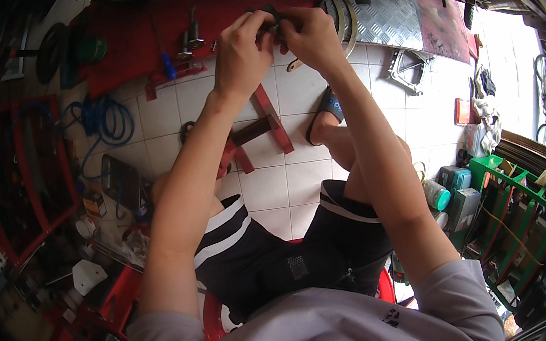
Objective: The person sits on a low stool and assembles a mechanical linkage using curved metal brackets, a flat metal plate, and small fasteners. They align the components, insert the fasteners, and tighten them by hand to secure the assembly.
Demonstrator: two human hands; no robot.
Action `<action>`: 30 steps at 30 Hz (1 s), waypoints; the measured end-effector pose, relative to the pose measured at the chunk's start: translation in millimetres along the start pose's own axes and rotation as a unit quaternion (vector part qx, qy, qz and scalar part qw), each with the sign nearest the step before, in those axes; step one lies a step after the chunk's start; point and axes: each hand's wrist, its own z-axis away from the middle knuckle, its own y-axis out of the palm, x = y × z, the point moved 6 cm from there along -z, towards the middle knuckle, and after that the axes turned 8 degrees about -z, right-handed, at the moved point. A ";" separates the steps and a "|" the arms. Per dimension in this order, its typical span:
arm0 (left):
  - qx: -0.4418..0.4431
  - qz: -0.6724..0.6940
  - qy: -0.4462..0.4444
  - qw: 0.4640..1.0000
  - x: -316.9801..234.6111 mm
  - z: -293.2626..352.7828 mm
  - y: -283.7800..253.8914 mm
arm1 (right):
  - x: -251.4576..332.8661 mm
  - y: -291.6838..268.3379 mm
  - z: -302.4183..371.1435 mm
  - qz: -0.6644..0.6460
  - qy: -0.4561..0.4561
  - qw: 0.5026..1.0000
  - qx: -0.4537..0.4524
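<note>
Both hands are raised together at the edge of a red work platform point(128, 25). The fingers of my left hand point(240, 56) and my right hand point(313, 38) pinch a small dark part point(274, 17). Its kind cannot be made out, as the fingers cover most of it. Curved, tan-edged strips point(350, 23) lie just right of my right hand. Left of my left hand are metal pieces with stems and round ends point(194, 36). A screwdriver with a blue handle point(169, 68) lies farther left, its handle over the platform's near edge.
A red metal stand point(271, 120) is on the tiled floor between my legs. Coiled blue hose point(106, 122) and a red rack point(25, 178) are at left. On the right are a green tool rack point(520, 210), a metal bracket point(408, 73) and a patterned metal plate point(390, 12).
</note>
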 end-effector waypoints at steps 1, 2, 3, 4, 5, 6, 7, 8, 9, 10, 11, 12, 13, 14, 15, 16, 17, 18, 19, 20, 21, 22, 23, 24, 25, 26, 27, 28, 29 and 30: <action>-0.002 0.007 -0.002 1.000 -0.9 -0.3 1.2 | -0.8 -1.0 0.0 0.001 0.001 1.000 0.001; -0.003 0.003 0.011 1.000 -4.5 -1.5 2.4 | -2.6 -3.5 -0.4 0.005 -0.001 1.000 -0.002; -0.004 0.000 0.024 1.000 -7.9 -2.5 3.1 | -4.7 -5.8 -1.2 0.009 -0.003 1.000 -0.006; -0.005 -0.004 0.036 0.999 -11.1 -3.5 3.8 | -6.8 -8.4 -1.7 0.013 -0.005 1.000 -0.010; -0.001 -0.007 0.043 0.999 -12.3 -4.0 4.9 | -7.5 -9.5 -1.6 0.008 0.005 1.000 -0.007; 0.004 -0.011 0.050 0.999 -13.2 -4.6 5.6 | -8.3 -10.6 -1.7 0.004 0.015 1.000 -0.004; 0.009 -0.014 0.057 0.998 -14.3 -5.4 6.8 | -9.1 -11.8 -1.7 0.000 0.024 1.000 -0.002; 0.011 -0.011 0.060 0.998 -14.1 -5.5 8.4 | -8.7 -13.1 -1.5 0.000 0.031 1.000 0.001; 0.013 -0.007 0.063 0.998 -14.0 -5.4 10.3 | -8.3 -14.4 -1.1 0.000 0.038 0.999 0.003; 0.015 -0.004 0.066 0.998 -14.2 -5.6 12.7 | -8.8 -15.4 -1.0 0.000 0.044 0.999 0.005; 0.011 -0.009 0.073 0.997 -16.5 -6.0 14.3 | -10.7 -16.6 -1.1 0.003 0.049 0.999 -0.001; 0.007 -0.014 0.079 0.997 -19.0 -5.8 15.8 | -13.2 -17.4 -1.4 0.005 0.054 0.999 -0.007; 0.003 -0.018 0.085 0.996 -21.1 -6.1 17.2 | -15.2 -19.5 -1.7 0.007 0.058 0.998 -0.013; 0.001 -0.019 0.087 0.996 -21.3 -6.0 18.8 | -16.5 -21.6 -2.0 0.023 0.061 0.998 -0.012; -0.002 -0.020 0.089 0.996 -21.2 -5.5 20.0 | -17.9 -23.6 -2.3 0.040 0.063 0.997 -0.010; -0.005 -0.021 0.091 0.996 -20.8 -5.2 20.9 | -19.3 -25.4 -2.7 0.056 0.065 0.996 -0.009; 0.005 -0.027 0.093 0.995 -21.3 -5.5 23.1 | -21.6 -28.0 -3.1 0.060 0.070 0.996 -0.012; 0.014 -0.034 0.094 0.995 -21.5 -5.6 25.0 | -24.5 -30.3 -4.0 0.063 0.074 0.995 -0.014; 0.024 -0.040 0.096 0.994 -21.7 -5.6 27.3 | -27.7 -32.8 -5.3 0.067 0.079 0.994 -0.017; 0.030 -0.023 0.061 0.997 -16.7 -6.1 28.9 | -31.4 -39.5 -7.8 0.073 0.078 0.993 -0.047; 0.037 -0.005 0.027 0.999 -11.1 -6.2 32.0 | -35.7 -48.7 -10.7 0.080 0.078 0.991 -0.077; 0.044 0.014 -0.007 0.999 -5.7 -6.1 35.7 | -40.2 -59.2 -11.4 0.087 0.078 0.987 -0.107; 0.073 0.020 -0.075 0.994 7.9 -4.2 39.9 | -42.2 -66.1 -13.8 0.090 0.083 0.986 -0.115; 0.103 0.029 -0.143 0.984 22.2 1.5 44.9 | -39.6 -76.6 -15.3 0.096 0.091 0.984 -0.123; 0.132 0.040 -0.211 0.968 35.2 8.9 51.8 | -37.7 -87.4 -17.1 0.104 0.099 0.981 -0.132; 0.134 0.039 -0.253 0.957 47.4 17.2 57.4 | -29.9 -94.0 -15.4 0.111 0.113 0.980 -0.120; 0.151 0.071 -0.293 0.941 65.0 28.4 72.6 | -28.3 -102.4 -14.8 0.098 0.117 0.979 -0.134; 0.163 0.091 -0.333 0.924 88.2 40.1 84.6 | -24.6 -107.0 -16.4 0.074 0.118 0.980 -0.142; 0.174 0.117 -0.376 0.903 111.5 55.5 100.1 | -24.9 -108.4 -17.2 0.055 0.121 0.980 -0.147; 0.154 0.124 -0.414 0.889 130.9 66.3 112.7 | -25.2 -108.5 -19.3 0.054 0.140 0.979 -0.140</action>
